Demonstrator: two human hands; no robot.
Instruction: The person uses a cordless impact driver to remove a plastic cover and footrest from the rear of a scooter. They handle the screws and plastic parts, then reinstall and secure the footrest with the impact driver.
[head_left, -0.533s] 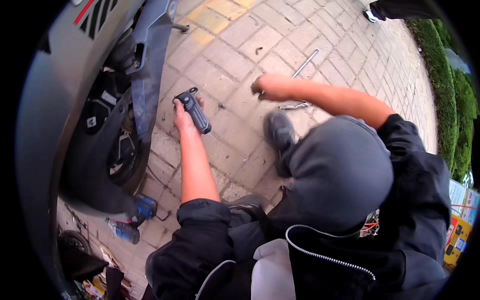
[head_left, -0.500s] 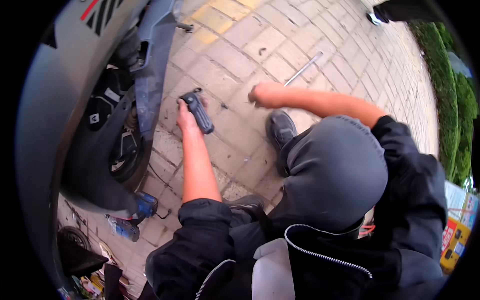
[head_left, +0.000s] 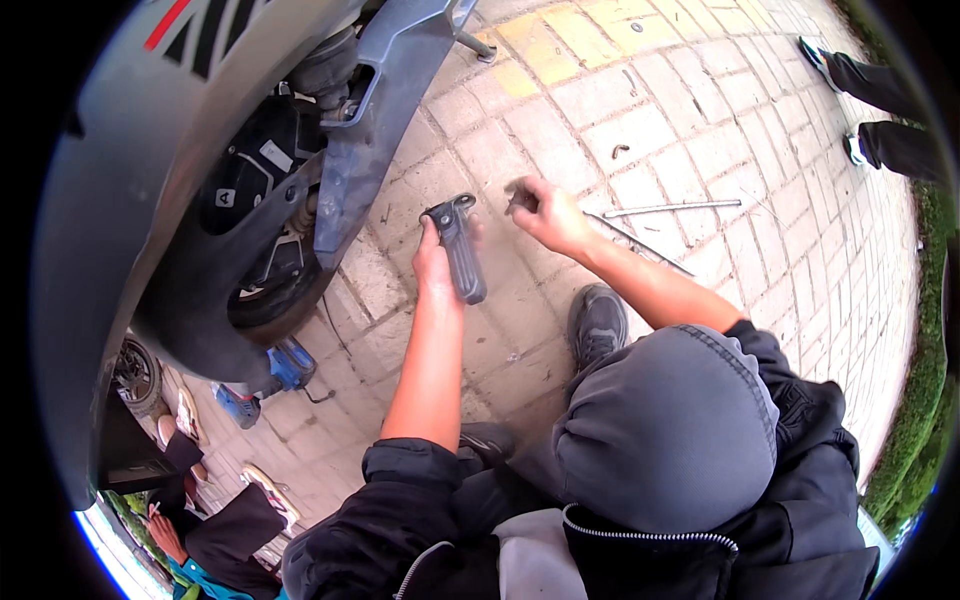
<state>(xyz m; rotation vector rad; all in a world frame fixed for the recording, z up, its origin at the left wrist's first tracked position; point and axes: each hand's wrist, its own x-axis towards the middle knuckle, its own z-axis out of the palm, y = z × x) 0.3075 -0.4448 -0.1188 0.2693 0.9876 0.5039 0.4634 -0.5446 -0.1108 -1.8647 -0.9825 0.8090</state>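
My left hand (head_left: 432,262) is closed around a black foot peg (head_left: 462,262), a ribbed bar with a bracket at its far end, held above the paving. To its right, my right hand (head_left: 548,212) is apart from the peg, with its fingers curled in. Something small and dark shows at those fingertips, but I cannot make out what it is. On the left stands a scooter (head_left: 110,230) with a grey body panel, its dark underside and wheel exposed.
Two thin metal rods (head_left: 690,207) lie beyond my right forearm. A blue power tool (head_left: 290,364) rests on the paving bricks (head_left: 640,120) below the scooter. Another person's legs (head_left: 880,85) stand at the far right; a seated person's leg (head_left: 235,525) is at lower left.
The view has shifted, so the scooter shows farther right. My right hand has come closer to the foot peg, which stays in my left hand. A second rod now shows.
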